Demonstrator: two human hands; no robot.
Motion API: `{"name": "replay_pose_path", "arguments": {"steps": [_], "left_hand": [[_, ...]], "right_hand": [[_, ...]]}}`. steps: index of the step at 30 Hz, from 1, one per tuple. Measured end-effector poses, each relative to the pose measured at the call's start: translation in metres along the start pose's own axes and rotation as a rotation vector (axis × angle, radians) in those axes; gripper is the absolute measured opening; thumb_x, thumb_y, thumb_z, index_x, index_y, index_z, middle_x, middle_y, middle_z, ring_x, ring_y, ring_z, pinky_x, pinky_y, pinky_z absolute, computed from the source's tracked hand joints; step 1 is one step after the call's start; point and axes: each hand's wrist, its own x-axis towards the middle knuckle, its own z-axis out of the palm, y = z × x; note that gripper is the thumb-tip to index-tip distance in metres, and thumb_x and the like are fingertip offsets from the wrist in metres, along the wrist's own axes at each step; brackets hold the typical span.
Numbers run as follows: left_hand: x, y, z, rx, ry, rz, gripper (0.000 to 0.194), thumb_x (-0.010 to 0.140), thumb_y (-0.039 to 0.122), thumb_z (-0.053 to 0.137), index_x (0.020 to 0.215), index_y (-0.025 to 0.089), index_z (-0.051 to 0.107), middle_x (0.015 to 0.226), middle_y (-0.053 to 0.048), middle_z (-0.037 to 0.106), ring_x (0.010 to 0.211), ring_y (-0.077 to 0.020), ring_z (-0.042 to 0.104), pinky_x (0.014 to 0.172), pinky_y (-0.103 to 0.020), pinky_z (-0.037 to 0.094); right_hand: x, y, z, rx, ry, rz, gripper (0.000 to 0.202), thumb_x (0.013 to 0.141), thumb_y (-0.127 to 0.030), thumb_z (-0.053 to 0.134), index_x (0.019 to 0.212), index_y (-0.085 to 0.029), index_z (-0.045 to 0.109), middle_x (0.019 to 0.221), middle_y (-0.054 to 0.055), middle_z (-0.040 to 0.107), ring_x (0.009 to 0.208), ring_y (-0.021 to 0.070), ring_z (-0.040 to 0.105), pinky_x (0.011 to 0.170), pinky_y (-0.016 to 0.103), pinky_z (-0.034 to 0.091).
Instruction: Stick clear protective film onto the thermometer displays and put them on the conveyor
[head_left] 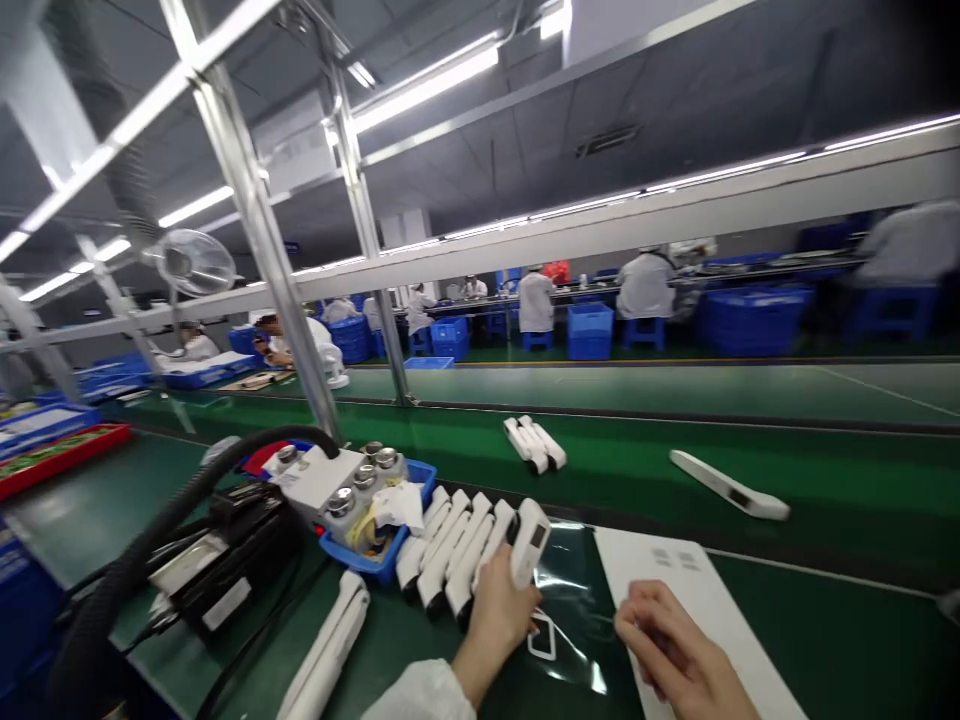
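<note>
My left hand (501, 612) is wrapped around a white handheld device (531, 535) with a small dark display, shaped like a forehead thermometer. Beside it lies a row of several similar white devices (454, 545) with dark ends. Just right of that hand, a small white frame (551, 640) lies on a glossy clear sheet (574, 590). My right hand (679, 645) hovers over a white board (705, 590), its fingers curled together; whatever they may hold is hidden.
A blue tray (381, 568) holds metal-capped dispensers (365, 478). Left of it are a black instrument (232, 570) and a thick black hose (161, 535). More white devices (534, 443) lie on the green conveyor belt (622, 470). Metal posts (259, 220) rise behind; co-workers (645, 285) sit beyond.
</note>
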Motion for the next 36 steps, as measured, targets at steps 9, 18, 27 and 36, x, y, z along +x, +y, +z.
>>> {"name": "replay_pose_path", "arguments": {"steps": [9, 18, 27, 36], "left_hand": [[-0.031, 0.015, -0.019, 0.161, -0.018, 0.201, 0.025, 0.076, 0.041, 0.062, 0.088, 0.019, 0.057, 0.082, -0.007, 0.060, 0.075, -0.0223, 0.058, 0.063, -0.030, 0.042], [-0.044, 0.024, 0.056, -0.713, -0.352, -0.220, 0.077, 0.058, 0.084, 0.055, 0.090, 0.014, 0.053, 0.072, -0.004, 0.062, 0.053, -0.0112, 0.052, 0.049, -0.024, 0.044], [-0.055, 0.005, 0.075, -0.638, -0.391, -0.209, 0.065, 0.070, 0.079, 0.050, 0.088, 0.017, 0.051, 0.071, 0.000, 0.060, 0.049, -0.0085, 0.049, 0.046, -0.022, 0.041], [-0.057, 0.002, 0.077, -0.622, -0.420, -0.180, 0.059, 0.074, 0.076, 0.048, 0.086, 0.018, 0.050, 0.067, 0.001, 0.058, 0.049, -0.0089, 0.050, 0.046, -0.022, 0.041]], "right_hand": [[0.007, -0.017, -0.027, 0.037, 0.118, -0.004, 0.036, 0.082, -0.056, 0.061, 0.070, -0.023, 0.061, 0.079, 0.004, 0.047, 0.070, 0.0181, 0.045, 0.053, 0.026, 0.039], [0.012, -0.016, -0.050, 0.090, 0.150, -0.002, 0.033, 0.084, -0.048, 0.062, 0.068, -0.020, 0.058, 0.084, 0.002, 0.043, 0.064, 0.0136, 0.038, 0.048, 0.025, 0.027], [0.013, -0.005, -0.041, 0.024, 0.100, -0.048, 0.032, 0.087, -0.046, 0.057, 0.068, -0.020, 0.056, 0.078, 0.001, 0.044, 0.068, 0.0152, 0.041, 0.056, 0.027, 0.035], [0.012, 0.004, -0.031, -0.022, 0.131, -0.036, 0.031, 0.090, -0.044, 0.053, 0.071, -0.020, 0.056, 0.080, 0.001, 0.045, 0.071, 0.0161, 0.047, 0.062, 0.027, 0.041]]}}
